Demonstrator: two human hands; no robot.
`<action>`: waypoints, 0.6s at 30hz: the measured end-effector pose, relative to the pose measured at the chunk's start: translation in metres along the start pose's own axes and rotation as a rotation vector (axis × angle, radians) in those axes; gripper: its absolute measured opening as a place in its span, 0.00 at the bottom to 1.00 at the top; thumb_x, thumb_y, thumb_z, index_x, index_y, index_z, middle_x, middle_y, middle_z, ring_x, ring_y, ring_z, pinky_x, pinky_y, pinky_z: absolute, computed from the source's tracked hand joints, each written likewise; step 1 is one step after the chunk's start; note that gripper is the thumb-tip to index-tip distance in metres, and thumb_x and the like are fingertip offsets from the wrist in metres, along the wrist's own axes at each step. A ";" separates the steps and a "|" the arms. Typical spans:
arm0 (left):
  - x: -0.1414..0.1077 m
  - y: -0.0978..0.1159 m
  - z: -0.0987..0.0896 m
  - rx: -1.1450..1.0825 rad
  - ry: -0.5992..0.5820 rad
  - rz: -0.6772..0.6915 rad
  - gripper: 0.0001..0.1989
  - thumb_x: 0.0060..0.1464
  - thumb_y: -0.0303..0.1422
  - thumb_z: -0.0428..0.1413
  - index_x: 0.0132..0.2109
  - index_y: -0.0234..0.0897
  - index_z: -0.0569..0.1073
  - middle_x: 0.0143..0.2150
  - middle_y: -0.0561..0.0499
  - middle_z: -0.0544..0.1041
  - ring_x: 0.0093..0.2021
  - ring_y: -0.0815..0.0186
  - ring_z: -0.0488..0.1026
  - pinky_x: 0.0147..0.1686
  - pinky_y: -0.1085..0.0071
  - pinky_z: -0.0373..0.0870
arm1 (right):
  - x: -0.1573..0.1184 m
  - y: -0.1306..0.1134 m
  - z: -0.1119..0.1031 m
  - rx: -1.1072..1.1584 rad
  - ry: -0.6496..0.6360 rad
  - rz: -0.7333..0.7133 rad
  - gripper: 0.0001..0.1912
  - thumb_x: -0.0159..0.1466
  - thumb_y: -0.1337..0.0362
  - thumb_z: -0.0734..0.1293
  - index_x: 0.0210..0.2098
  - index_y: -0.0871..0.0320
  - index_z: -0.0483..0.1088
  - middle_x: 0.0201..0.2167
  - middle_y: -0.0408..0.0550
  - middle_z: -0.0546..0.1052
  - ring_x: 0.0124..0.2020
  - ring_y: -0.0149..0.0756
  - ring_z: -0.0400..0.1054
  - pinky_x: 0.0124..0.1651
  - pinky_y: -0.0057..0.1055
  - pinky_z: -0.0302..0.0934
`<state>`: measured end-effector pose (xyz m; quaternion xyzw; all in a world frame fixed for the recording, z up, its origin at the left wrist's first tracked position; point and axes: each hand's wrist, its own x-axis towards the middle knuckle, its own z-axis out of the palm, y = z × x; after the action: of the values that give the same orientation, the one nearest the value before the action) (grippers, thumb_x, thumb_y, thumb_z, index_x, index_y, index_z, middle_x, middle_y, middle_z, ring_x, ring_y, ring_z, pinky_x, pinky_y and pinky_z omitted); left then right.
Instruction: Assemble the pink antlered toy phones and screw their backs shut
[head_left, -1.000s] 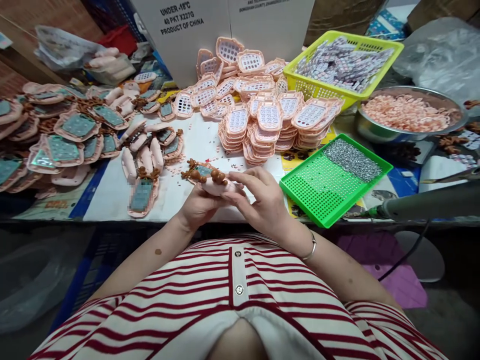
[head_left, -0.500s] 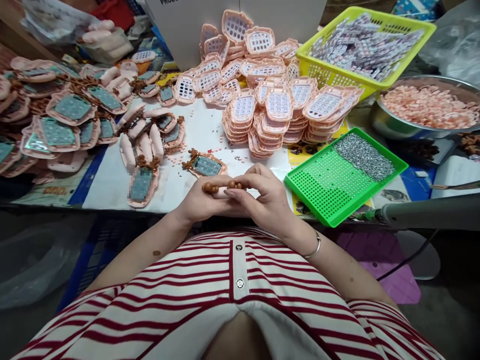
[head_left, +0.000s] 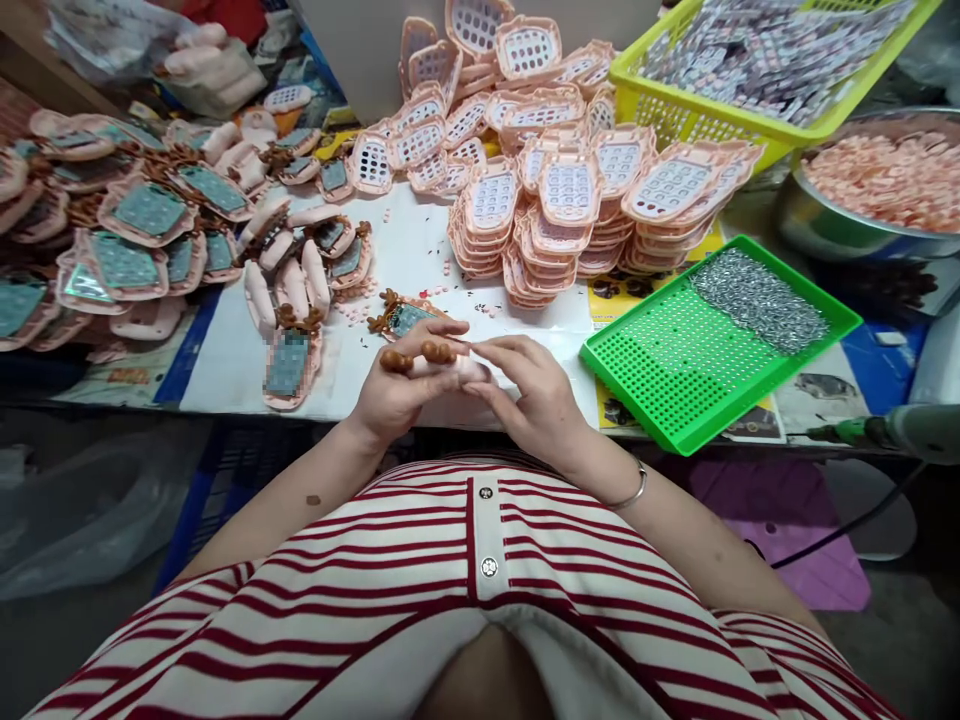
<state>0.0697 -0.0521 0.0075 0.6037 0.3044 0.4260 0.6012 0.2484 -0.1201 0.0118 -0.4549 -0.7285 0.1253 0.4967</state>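
Observation:
My left hand (head_left: 394,390) grips a pale pink toy phone shell (head_left: 454,372), with its thumb along the near side and its fingers behind. Brown antler-shaped pieces (head_left: 437,351) stick up from the shell's left part. At the shell's right end, my right hand (head_left: 534,392) pinches it between thumb and fingers. Just behind my left fingers lies a shell half with a grey-green circuit board (head_left: 409,318) and brown antlers, partly covered by the hand. To the left, another shell half with a board (head_left: 289,363) rests on the white sheet (head_left: 352,375).
Stacked pink keypad shells (head_left: 568,190) stand behind my hands. A green tray (head_left: 645,350) of screws (head_left: 757,300) is right, beside a power screwdriver (head_left: 900,432). Behind are a yellow basket (head_left: 697,125) and a metal bowl (head_left: 825,215) of pink parts. Board-fitted shells (head_left: 146,210) pile up left.
The toy phone in my hands has shifted left and turned, showing more of its pink shell. My right fingers have moved back toward its right end and opened a little. The view has shifted slightly.

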 end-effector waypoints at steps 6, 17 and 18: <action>-0.005 0.002 -0.002 0.086 -0.079 0.123 0.12 0.43 0.33 0.71 0.39 0.46 0.84 0.52 0.46 0.78 0.51 0.57 0.75 0.55 0.57 0.71 | -0.008 -0.001 0.008 -0.073 -0.035 -0.078 0.13 0.71 0.63 0.59 0.49 0.61 0.71 0.39 0.54 0.78 0.42 0.41 0.72 0.47 0.40 0.66; -0.012 -0.001 0.013 -0.336 -0.040 -0.333 0.23 0.45 0.35 0.71 0.50 0.40 0.79 0.48 0.47 0.83 0.47 0.55 0.80 0.51 0.60 0.75 | -0.028 -0.016 -0.044 -0.243 0.051 0.041 0.17 0.68 0.59 0.66 0.55 0.54 0.71 0.50 0.55 0.78 0.51 0.45 0.73 0.53 0.47 0.69; -0.010 0.003 0.016 -0.404 -0.017 -0.377 0.24 0.46 0.38 0.70 0.51 0.41 0.78 0.46 0.47 0.84 0.45 0.55 0.81 0.48 0.60 0.77 | -0.033 -0.020 -0.064 -0.245 0.103 0.084 0.17 0.67 0.58 0.67 0.54 0.51 0.72 0.50 0.54 0.78 0.53 0.47 0.72 0.55 0.50 0.68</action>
<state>0.0789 -0.0689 0.0103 0.4078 0.3151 0.3536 0.7806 0.2947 -0.1746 0.0344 -0.5481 -0.6923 0.0325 0.4683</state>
